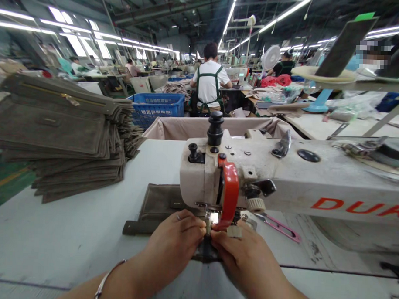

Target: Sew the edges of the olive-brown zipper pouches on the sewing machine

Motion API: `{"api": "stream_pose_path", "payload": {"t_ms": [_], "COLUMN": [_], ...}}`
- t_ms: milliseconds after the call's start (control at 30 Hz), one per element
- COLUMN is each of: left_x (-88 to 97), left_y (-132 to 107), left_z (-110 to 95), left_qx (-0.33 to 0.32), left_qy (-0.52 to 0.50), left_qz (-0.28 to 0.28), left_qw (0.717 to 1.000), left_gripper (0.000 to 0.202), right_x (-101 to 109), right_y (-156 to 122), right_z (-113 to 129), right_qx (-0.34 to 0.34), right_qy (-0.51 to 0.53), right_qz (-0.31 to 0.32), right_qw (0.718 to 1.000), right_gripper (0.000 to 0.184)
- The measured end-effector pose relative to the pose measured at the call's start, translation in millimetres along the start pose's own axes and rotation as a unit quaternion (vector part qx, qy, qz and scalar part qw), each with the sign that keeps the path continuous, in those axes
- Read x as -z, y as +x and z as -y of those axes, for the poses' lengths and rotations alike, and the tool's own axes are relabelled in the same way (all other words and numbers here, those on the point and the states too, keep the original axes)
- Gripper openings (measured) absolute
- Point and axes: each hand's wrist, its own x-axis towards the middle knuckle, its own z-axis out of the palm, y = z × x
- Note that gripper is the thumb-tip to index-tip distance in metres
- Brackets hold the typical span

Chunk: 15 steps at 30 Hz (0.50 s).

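From the head view, we see a sewing machine (pixel 276 187) standing on a bench (pixel 68 236). A dark brown piece (pixel 161 200) lies flat beneath the machine's head and spreads out to its left. Our left hand (pixel 175 238) and right hand (pixel 243 247) nearly meet below that head, fingertips closed on the piece's near part. A stack of brown pieces (pixel 56 135) rises left of the machine.
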Motion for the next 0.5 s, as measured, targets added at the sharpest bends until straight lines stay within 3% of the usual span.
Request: {"api": "stream_pose_path", "payload": {"t_ms": [333, 500], "left_x": [-7.2, -9.0], "left_y": [13.0, 12.5], "left_z": [14.0, 17.4], "left_qx": [0.054, 0.069], "left_qy": [-0.015, -0.015], "left_qz": [0.001, 0.01], "left_qw": [0.998, 0.997], "left_gripper": [0.015, 0.013], "right_x": [-2.9, -5.9], "right_y": [11.8, 13.6], "right_z": [-6.4, -9.0], "right_qx": [0.028, 0.016], "right_qy": [-0.068, -0.057], "right_qz": [-0.057, -0.051], "right_qw": [0.996, 0.997], "right_gripper": [0.019, 0.02]}}
